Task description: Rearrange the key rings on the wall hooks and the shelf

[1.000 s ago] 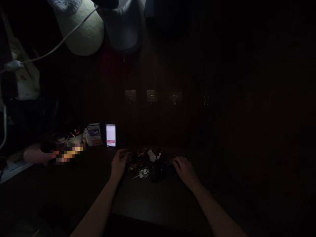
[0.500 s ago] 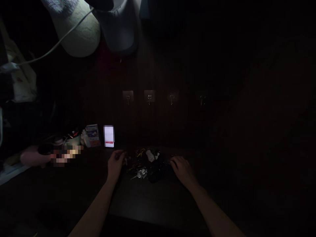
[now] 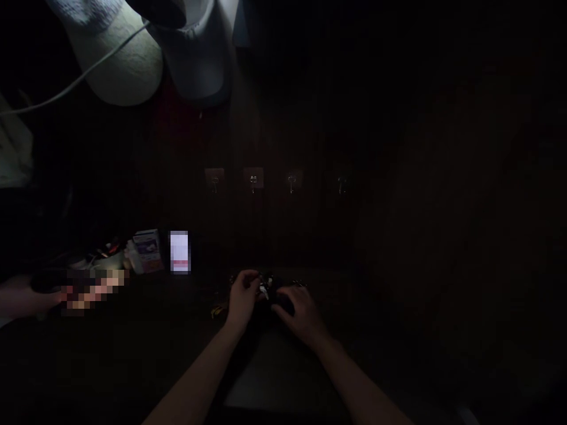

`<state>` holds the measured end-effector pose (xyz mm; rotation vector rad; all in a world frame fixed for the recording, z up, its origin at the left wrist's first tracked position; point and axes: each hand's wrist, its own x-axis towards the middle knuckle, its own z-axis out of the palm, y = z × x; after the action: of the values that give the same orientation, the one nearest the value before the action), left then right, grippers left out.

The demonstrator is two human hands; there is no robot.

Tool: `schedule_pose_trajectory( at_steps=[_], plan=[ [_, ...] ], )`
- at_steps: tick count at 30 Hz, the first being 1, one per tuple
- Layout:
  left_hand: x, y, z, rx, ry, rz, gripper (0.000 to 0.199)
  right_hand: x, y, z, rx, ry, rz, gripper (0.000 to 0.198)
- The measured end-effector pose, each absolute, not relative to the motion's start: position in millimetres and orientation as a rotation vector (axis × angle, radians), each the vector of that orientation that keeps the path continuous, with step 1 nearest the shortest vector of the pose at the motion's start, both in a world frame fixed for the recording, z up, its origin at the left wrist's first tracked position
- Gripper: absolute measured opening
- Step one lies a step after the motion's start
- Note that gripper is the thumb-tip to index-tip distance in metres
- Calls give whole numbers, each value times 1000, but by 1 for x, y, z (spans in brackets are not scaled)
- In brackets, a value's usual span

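Observation:
In the dim light my left hand (image 3: 242, 298) is at the left side of a small pile of keys (image 3: 264, 290), its fingers curled in against them. From the right, my right hand (image 3: 302, 310) curves over the pile, with a dark rounded thing (image 3: 284, 303) between its thumb and fingers. What that dark thing is, I cannot make out. Left of my left hand lies a small yellow piece (image 3: 217, 311). My hands hide much of the pile.
A lit phone (image 3: 179, 252) stands upright behind the dark tabletop (image 3: 266, 378), beside a small box (image 3: 148, 251). A pink rounded object (image 3: 24, 297) lies far left. Several hooks (image 3: 253, 180) line the back panel. Caps (image 3: 121, 71) and a cable (image 3: 97, 64) hang above.
My hands have come closer together over the keys, covering most of the pile. The yellow piece now shows left of my left hand. The view has shifted right.

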<state>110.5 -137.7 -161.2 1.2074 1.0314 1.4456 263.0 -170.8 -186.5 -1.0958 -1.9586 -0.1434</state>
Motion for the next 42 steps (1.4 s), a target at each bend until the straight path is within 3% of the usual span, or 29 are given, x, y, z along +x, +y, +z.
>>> schedule_pose_trajectory(
  at_steps=[7,12,18,24,34,42],
  plan=[
    [120,-131,-181,1582,1166,1544,17,270,-158,-194,-1130,-1722,-119,9],
    [113,-138,-181,1962,1085,1447,20,271,-162,-187,-1084,-1611,-110,11],
    [118,-148,-183,2076,1044,1371,27,270,-172,-184,-1030,-1664,-132,14],
    [120,-149,-186,2117,998,1350,20,268,-175,-185,-985,-1726,-173,19],
    [116,-147,-174,1706,1219,1568,27,275,-160,-194,-1178,-1590,-187,23],
    [80,-120,-124,1301,1122,1676,36,276,-146,-202,-1347,-1642,-203,24]
  ],
)
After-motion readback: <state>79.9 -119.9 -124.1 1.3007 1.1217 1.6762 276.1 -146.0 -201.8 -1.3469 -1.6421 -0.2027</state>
